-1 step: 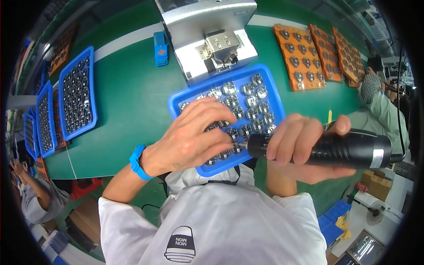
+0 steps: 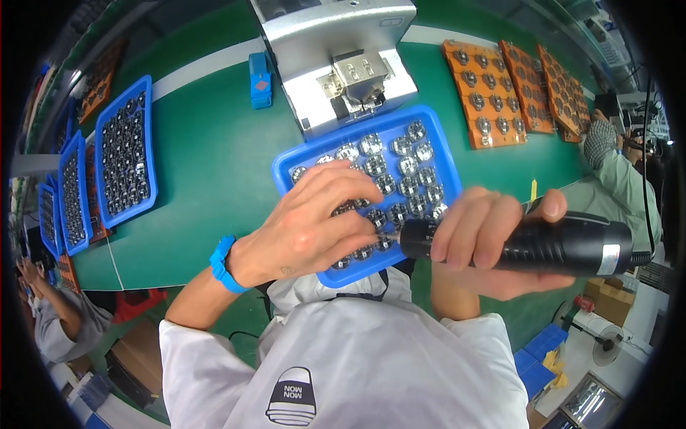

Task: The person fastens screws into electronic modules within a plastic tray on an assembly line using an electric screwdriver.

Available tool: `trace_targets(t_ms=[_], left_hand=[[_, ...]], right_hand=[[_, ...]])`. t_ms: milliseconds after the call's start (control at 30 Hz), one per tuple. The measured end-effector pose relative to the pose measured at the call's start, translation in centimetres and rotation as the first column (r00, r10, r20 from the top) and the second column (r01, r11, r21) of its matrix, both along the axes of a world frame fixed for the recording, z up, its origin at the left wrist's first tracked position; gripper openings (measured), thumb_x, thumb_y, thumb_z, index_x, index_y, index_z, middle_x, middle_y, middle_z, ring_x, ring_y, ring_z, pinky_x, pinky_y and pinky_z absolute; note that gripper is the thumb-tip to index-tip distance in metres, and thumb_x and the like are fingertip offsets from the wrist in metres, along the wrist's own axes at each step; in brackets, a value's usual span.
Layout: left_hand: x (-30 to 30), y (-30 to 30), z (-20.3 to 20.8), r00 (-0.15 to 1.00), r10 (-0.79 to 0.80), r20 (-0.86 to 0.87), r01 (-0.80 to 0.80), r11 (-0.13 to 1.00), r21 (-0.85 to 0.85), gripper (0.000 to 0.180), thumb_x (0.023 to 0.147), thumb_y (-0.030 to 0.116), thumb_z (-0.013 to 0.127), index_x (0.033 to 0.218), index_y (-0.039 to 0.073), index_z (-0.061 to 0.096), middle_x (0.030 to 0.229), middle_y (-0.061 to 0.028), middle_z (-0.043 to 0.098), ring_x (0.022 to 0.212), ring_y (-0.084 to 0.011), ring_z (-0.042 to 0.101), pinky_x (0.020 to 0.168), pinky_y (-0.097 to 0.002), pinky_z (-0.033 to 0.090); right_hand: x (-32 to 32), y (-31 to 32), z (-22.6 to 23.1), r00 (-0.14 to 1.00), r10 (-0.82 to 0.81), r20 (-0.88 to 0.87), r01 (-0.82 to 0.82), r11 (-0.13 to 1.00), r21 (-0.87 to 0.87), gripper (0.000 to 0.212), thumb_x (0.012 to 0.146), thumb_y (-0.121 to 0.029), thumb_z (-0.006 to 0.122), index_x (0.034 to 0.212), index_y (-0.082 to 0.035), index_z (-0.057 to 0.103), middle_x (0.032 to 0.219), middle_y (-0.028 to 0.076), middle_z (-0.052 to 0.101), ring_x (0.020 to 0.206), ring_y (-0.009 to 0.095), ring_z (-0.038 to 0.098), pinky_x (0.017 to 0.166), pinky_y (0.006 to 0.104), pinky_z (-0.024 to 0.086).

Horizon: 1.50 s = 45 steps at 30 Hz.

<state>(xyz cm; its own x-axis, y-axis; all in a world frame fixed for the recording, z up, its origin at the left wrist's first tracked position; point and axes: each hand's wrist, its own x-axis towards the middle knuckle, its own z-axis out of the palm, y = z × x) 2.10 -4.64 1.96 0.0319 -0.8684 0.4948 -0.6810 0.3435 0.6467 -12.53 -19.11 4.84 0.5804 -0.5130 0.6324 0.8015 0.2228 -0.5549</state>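
Observation:
My right hand is wrapped round a black electric screwdriver lying level, its bit aimed left. The bit's tip meets the fingers of my left hand. That hand, with a blue wrist strap, is bent over the tray, fingers curled and closed; what they hold is hidden. Beneath both is a blue tray with rows of small round metal-and-black parts. My left hand covers some of the parts at the tray's left side.
Behind the tray stands a silver machine, with a blue block-like object to its left. Orange boards with round parts lie at the right. More filled blue trays are at the left. Other people sit at both sides.

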Motion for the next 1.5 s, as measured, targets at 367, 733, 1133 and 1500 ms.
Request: trace_targets(t_ms=[367,733,1133,1500], left_hand=[[-0.4,-0.2,-0.1,0.998,-0.027,-0.060,0.028,0.999,0.026,0.018,0.069,0.012,0.080,0.079,0.004,0.066,0.104,-0.0106,0.063,0.100,-0.0291,0.060,0.093,-0.0488,0.046],[0.0,-0.1,0.6,0.997,0.016,-0.076,-0.011,0.997,0.071,0.032,0.068,0.018,0.083,0.091,0.003,0.067,0.114,-0.0143,0.060,0.108,-0.0331,0.056,0.094,-0.0463,0.045],[-0.6,4.5,0.3,0.942,0.260,0.212,-0.304,0.928,0.213,0.036,0.073,0.036,0.076,0.094,0.008,0.070,0.127,-0.0192,0.051,0.120,-0.0399,0.048,0.105,-0.0572,0.034],[-2.0,4.2,-1.0,0.910,0.283,0.303,-0.359,0.904,0.232,0.050,0.078,0.054,0.065,0.103,0.011,0.071,0.137,-0.0202,0.046,0.130,-0.0426,0.037,0.110,-0.0613,0.020]], right_hand=[[-0.8,0.9,0.0,0.993,-0.096,-0.075,0.097,0.995,0.017,0.057,0.092,-0.061,0.046,0.123,-0.015,0.036,0.055,0.003,0.051,0.036,0.020,0.048,0.038,0.0334,0.046],[0.3,-0.5,0.5,0.999,-0.039,-0.037,0.035,0.994,-0.105,0.056,0.091,-0.061,0.048,0.124,-0.017,0.038,0.055,0.004,0.052,0.037,0.021,0.050,0.042,0.0348,0.047],[2.7,-2.0,1.2,0.924,0.190,-0.333,-0.247,0.959,-0.138,0.092,0.080,-0.081,0.042,0.135,-0.007,0.032,0.071,0.013,0.055,0.056,0.024,0.055,0.054,0.0384,0.049],[3.9,-0.5,0.6,0.810,0.085,-0.580,-0.214,0.964,-0.158,0.099,0.072,-0.086,0.048,0.129,-0.006,0.036,0.071,0.017,0.056,0.057,0.026,0.055,0.058,0.0377,0.050]])
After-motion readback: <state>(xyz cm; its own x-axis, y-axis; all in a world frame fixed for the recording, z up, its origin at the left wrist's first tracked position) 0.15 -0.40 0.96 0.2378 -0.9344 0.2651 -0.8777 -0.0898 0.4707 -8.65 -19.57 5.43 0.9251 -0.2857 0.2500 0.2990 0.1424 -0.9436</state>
